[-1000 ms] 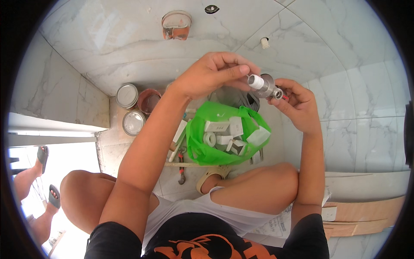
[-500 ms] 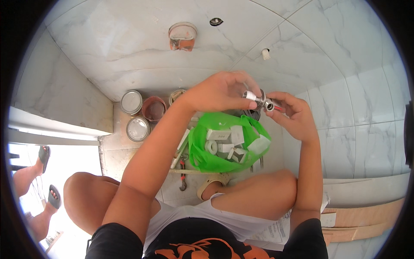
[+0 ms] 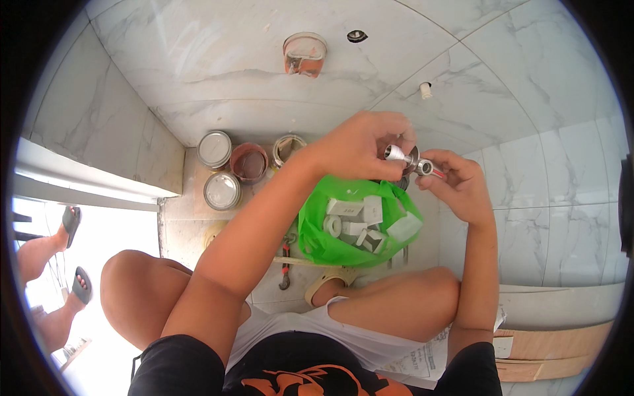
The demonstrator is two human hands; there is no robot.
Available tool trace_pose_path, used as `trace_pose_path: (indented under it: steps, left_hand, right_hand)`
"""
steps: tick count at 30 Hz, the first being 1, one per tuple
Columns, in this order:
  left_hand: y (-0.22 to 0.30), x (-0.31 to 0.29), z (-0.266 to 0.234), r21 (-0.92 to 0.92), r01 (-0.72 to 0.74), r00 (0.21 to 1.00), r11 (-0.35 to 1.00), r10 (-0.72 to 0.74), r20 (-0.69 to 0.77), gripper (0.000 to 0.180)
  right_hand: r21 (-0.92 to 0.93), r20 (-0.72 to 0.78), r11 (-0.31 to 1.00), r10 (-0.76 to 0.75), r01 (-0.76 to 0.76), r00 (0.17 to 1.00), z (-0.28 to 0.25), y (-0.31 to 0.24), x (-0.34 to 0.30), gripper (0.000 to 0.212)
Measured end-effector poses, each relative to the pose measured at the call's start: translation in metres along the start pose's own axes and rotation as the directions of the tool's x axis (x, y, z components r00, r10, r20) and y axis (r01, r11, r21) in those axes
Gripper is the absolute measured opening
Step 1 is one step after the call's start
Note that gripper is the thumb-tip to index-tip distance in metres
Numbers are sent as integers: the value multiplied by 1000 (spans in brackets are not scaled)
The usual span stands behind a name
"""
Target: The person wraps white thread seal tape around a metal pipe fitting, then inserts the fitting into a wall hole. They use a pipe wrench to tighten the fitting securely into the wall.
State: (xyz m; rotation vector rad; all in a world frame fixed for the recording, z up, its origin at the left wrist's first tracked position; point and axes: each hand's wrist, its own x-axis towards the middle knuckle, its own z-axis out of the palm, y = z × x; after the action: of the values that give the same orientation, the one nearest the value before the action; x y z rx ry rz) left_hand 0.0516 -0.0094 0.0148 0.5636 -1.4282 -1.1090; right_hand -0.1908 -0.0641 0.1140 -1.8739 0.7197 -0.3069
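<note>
A chrome angle valve (image 3: 425,169) with a round flange, a red mark and white tape on its threaded end is held up between my hands. My left hand (image 3: 370,146) closes around the flange and taped end with thumb and fingers. From the other side, my right hand (image 3: 461,183) pinches the valve body near its red-marked part. Just below both hands sits an open green plastic bag (image 3: 316,228), holding several small white boxes (image 3: 345,207) and a white tape roll (image 3: 332,226).
Several cans, among them a silver-lidded one (image 3: 214,150) and a reddish one (image 3: 249,164), stand by the wall. An adjustable wrench (image 3: 285,267) lies before my foot. A white pipe stub (image 3: 425,90) and an orange pipe opening (image 3: 305,54) show in the tiled wall. Another person's feet (image 3: 80,287) appear at left.
The valve has turned slightly in my hands, so its taped end faces more toward me. My left fingers have shifted around the flange. The whole view has moved a little.
</note>
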Motion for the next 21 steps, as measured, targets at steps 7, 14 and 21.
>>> trace_pose_path:
  steps: [7,14,21]
  left_hand:
    - [-3,-4,-7,91,-68,994,994,75,-77,18]
    - [9,10,-38,851,405,811,333,298,-503,46]
    - [42,44,-35,825,539,830,173,57,-554,70]
  right_hand:
    - [71,-36,997,24,-21,999,4,3,1,33]
    - [-112,-93,991,60,-70,994,-4,-4,-5,30]
    - [-151,-113,987,28,-45,993,-2,1,-4,34]
